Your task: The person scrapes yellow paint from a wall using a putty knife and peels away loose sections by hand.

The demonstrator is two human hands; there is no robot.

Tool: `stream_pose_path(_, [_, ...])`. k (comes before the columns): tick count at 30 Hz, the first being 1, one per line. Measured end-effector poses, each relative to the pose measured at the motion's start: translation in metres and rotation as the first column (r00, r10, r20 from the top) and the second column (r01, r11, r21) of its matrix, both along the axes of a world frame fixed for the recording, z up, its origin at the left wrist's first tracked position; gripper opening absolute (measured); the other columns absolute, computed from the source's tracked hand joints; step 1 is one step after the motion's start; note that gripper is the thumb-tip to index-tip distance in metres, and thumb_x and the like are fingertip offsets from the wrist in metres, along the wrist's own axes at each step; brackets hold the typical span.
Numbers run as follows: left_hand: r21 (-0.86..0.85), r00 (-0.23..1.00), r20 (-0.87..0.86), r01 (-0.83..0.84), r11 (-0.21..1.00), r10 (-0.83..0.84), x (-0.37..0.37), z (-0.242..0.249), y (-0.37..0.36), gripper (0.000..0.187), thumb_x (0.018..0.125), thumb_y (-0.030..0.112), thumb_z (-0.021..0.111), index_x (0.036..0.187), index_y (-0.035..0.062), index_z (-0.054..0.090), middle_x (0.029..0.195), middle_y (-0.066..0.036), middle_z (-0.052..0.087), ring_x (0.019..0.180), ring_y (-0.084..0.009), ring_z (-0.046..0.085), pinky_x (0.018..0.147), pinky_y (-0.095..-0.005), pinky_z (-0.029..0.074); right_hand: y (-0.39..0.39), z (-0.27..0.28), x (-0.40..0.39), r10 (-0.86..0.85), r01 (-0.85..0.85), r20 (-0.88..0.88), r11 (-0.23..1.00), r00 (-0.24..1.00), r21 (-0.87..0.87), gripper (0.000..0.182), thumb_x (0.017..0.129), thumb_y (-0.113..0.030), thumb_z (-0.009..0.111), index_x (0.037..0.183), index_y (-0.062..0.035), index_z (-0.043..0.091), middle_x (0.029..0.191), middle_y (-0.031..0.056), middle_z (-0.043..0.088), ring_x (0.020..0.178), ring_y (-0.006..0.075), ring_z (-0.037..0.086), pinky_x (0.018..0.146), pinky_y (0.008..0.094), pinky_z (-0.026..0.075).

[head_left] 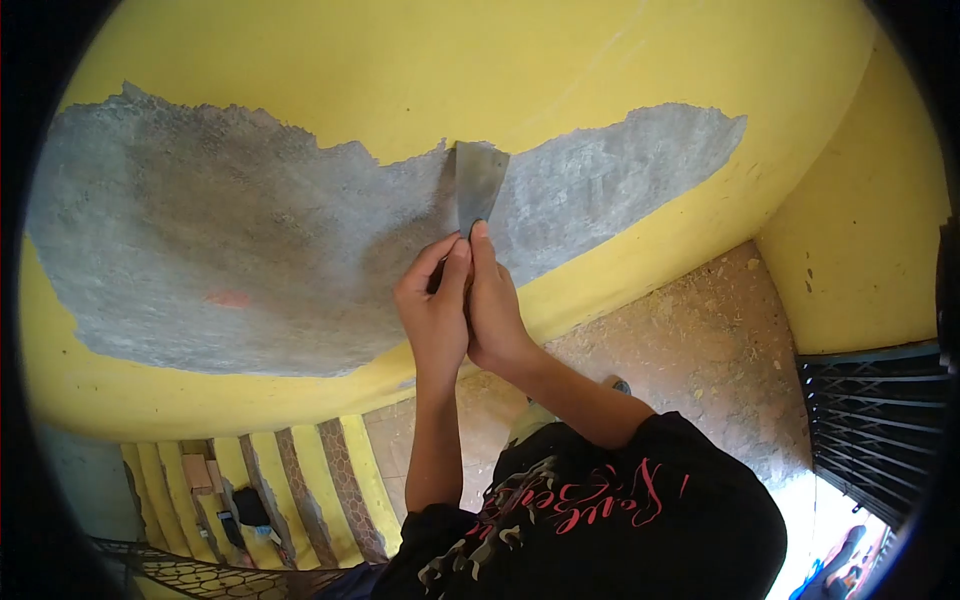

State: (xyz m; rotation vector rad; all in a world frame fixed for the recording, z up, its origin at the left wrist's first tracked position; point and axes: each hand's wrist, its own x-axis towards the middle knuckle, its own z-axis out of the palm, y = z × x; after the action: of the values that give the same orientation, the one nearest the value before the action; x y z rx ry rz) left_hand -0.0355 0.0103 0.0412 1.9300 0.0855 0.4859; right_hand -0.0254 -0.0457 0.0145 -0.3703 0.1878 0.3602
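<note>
A putty knife (pixel 480 182) with a flat metal blade points up against the wall, its wide edge at the ragged border between yellow paint (pixel 400 70) and bare grey plaster (pixel 290 220). Both hands close round its lower part, side by side. My left hand (pixel 432 290) has thumb and fingers bent at the handle. My right hand (pixel 492 300) wraps the handle too, its thumb lying on the base of the blade. The handle itself is mostly hidden by the fingers.
Below the wall runs a brown floor (pixel 690 330) strewn with paint flakes. Yellow-edged steps (pixel 290 490) lie at lower left, with dark items and a box on them. A dark folding metal gate (pixel 875 420) stands at right. A metal railing (pixel 220 578) shows at lower left.
</note>
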Motion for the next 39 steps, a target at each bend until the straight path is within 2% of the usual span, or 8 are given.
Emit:
stream_pose_path(2, [-0.009, 1.0, -0.001, -0.008, 1.0, 0.008, -0.012, -0.002, 0.011, 0.025, 0.092, 0.015, 0.058, 0.104, -0.0059, 0.065, 0.081, -0.001, 0.062, 0.071, -0.006, 0.052, 0.063, -0.0214, 0.042, -0.006, -0.004, -0.004, 0.216, -0.199, 0.107, 0.969, 0.97, -0.149, 0.052, 0.097, -0.053, 0.037, 0.074, -0.0096, 0.055, 0.063, -0.0044, 0.044, 0.055, 0.0057, 0.043, 0.045, 0.0236, 0.035])
stream_pose_path(5, [0.005, 1.0, -0.031, -0.002, 1.0, 0.002, -0.027, -0.011, 0.019, 0.032, 0.094, 0.015, 0.054, 0.12, -0.0041, 0.056, 0.105, -0.007, 0.062, 0.094, -0.0123, 0.056, 0.083, -0.0268, 0.046, -0.002, -0.015, -0.003, 0.155, -0.1, 0.196, 0.959, 0.968, -0.266, 0.052, 0.098, -0.048, 0.038, 0.08, -0.0036, 0.058, 0.075, 0.0027, 0.049, 0.068, 0.0119, 0.05, 0.061, 0.0281, 0.043])
stream_pose_path(6, [0.003, 0.999, -0.033, 0.007, 1.0, -0.007, -0.032, -0.018, 0.018, 0.032, 0.094, 0.015, 0.054, 0.12, -0.0041, 0.056, 0.105, -0.007, 0.062, 0.094, -0.0123, 0.056, 0.083, -0.0268, 0.046, -0.001, -0.021, -0.002, 0.148, -0.093, 0.194, 0.959, 0.97, -0.267, 0.052, 0.098, -0.048, 0.038, 0.08, -0.0036, 0.058, 0.075, 0.0027, 0.049, 0.068, 0.0119, 0.05, 0.061, 0.0281, 0.043])
stream_pose_path(8, [-0.028, 0.998, 0.053, 0.039, 0.999, -0.037, -0.043, -0.034, 0.01, 0.038, 0.095, 0.013, 0.05, 0.129, -0.0028, 0.047, 0.11, -0.01, 0.061, 0.101, -0.0148, 0.056, 0.084, -0.0282, 0.047, 0.0, -0.033, 0.0, -0.016, 0.325, 0.517, 0.794, 0.856, -0.514, 0.046, 0.098, -0.04, 0.042, 0.089, 0.0015, 0.06, 0.092, 0.0118, 0.052, 0.082, 0.019, 0.052, 0.076, 0.0324, 0.043])
stream_pose_path(11, [-0.232, 0.968, -0.214, 0.08, 0.97, -0.131, -0.061, -0.046, 0.02, 0.033, 0.095, 0.011, 0.049, 0.126, -0.0012, 0.047, 0.098, -0.008, 0.062, 0.082, -0.0119, 0.059, 0.068, -0.0245, 0.049, -0.012, -0.049, -0.004, 0.243, 0.24, 0.577, 0.735, 0.78, -0.634, 0.038, 0.096, -0.032, 0.049, 0.102, 0.0032, 0.06, 0.106, 0.0173, 0.051, 0.098, 0.0241, 0.051, 0.081, 0.034, 0.043])
stream_pose_path(13, [-0.23, 0.916, -0.323, 0.167, 0.959, -0.237, -0.062, -0.061, 0.028, 0.029, 0.095, 0.012, 0.052, 0.12, -0.0004, 0.05, 0.082, -0.004, 0.058, 0.062, -0.0061, 0.053, 0.053, -0.0216, 0.044, -0.021, -0.058, -0.012, 0.299, 0.167, 0.504, 0.707, 0.811, -0.688, 0.036, 0.094, -0.031, 0.052, 0.108, 0.0016, 0.059, 0.108, 0.0162, 0.051, 0.1, 0.0241, 0.051, 0.082, 0.034, 0.043])
stream_pose_path(21, [-0.18, 0.977, -0.196, 0.049, 0.983, -0.084, -0.066, -0.093, 0.021, 0.025, 0.096, 0.017, 0.051, 0.117, 0.0038, 0.051, 0.064, 0.006, 0.041, 0.049, -0.0003, 0.033, 0.042, -0.018, 0.027, -0.076, -0.119, -0.05, 0.286, 0.19, 0.334, 0.432, 0.898, -0.881, 0.035, 0.089, -0.023, 0.061, 0.118, -0.0027, 0.058, 0.111, 0.0136, 0.059, 0.1, 0.0209, 0.059, 0.077, 0.0307, 0.05])
stream_pose_path(39, [-0.371, 0.998, 0.039, 0.061, 0.927, -0.051, -0.041, -0.037, 0.039, 0.032, 0.096, 0.019, 0.052, 0.119, -0.0024, 0.056, 0.066, 0.006, 0.04, 0.055, -0.0017, 0.033, 0.048, -0.0187, 0.027, -0.146, -0.134, -0.094, 0.126, 0.308, 0.321, 0.11, 0.939, -0.945, 0.024, 0.09, -0.016, 0.059, 0.109, -0.0033, 0.063, 0.098, 0.0123, 0.063, 0.09, 0.02, 0.062, 0.071, 0.031, 0.05])
